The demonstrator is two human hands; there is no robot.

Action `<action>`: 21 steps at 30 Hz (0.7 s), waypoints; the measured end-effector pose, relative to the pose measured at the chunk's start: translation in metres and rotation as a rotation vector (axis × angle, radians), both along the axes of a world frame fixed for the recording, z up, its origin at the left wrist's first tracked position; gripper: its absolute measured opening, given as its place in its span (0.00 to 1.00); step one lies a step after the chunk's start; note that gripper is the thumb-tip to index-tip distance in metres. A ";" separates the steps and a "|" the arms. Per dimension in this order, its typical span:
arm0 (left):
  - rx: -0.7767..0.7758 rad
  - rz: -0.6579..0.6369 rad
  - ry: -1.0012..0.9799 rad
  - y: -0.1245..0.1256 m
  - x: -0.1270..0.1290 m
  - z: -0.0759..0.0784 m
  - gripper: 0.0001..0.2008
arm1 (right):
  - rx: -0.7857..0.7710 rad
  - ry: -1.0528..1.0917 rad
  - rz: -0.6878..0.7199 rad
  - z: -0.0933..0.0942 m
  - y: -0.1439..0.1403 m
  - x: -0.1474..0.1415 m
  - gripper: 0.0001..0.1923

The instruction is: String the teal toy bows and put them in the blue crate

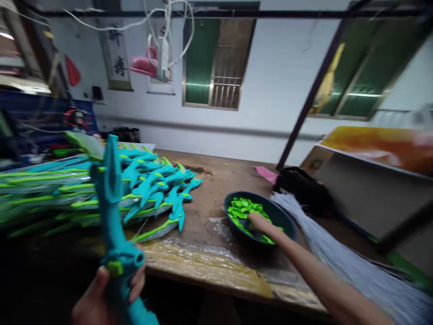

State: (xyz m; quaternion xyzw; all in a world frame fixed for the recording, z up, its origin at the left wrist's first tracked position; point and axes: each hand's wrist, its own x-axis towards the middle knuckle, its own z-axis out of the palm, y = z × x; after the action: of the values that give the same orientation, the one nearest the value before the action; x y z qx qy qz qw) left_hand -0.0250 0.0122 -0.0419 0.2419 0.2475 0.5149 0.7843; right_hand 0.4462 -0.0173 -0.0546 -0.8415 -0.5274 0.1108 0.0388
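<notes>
My left hand (101, 293) is closed around a turquoise plastic toy bow (113, 225), held upright at the near left. A lime-green part (115, 267) sits on its grip near my thumb, and a translucent, green-edged limb (86, 144) shows behind its top. To the right, my right hand (259, 222) reaches down into a dark round basin (287, 223). Its fingers are drawn together among small bright-green plastic pieces (243, 207); whether one is pinched there is hidden.
Many similar toy bows (152, 180) lie stacked on the left of the worktable (209, 189). Right of the basin lie a bundle of pale strings (314, 234), a black bag (301, 187) and a large carton (368, 180). Cables and a pink item (145, 65) hang overhead.
</notes>
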 end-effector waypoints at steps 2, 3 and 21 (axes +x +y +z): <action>0.052 -0.067 -0.167 0.012 0.004 0.018 0.27 | 0.000 -0.020 0.039 -0.010 0.002 0.003 0.12; 0.063 -0.129 -0.254 0.019 0.005 0.025 0.26 | 0.013 -0.029 0.055 -0.012 0.004 0.004 0.11; -0.087 -0.546 -0.335 -0.004 0.027 0.046 0.10 | 0.786 0.586 0.985 0.148 -0.036 -0.238 0.10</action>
State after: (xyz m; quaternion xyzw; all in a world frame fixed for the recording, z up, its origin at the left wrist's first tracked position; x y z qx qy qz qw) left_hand 0.0016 0.0086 0.0041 0.1775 0.0625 0.3072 0.9329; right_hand 0.2079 -0.0529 0.0934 -0.3631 -0.8166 0.1386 0.4267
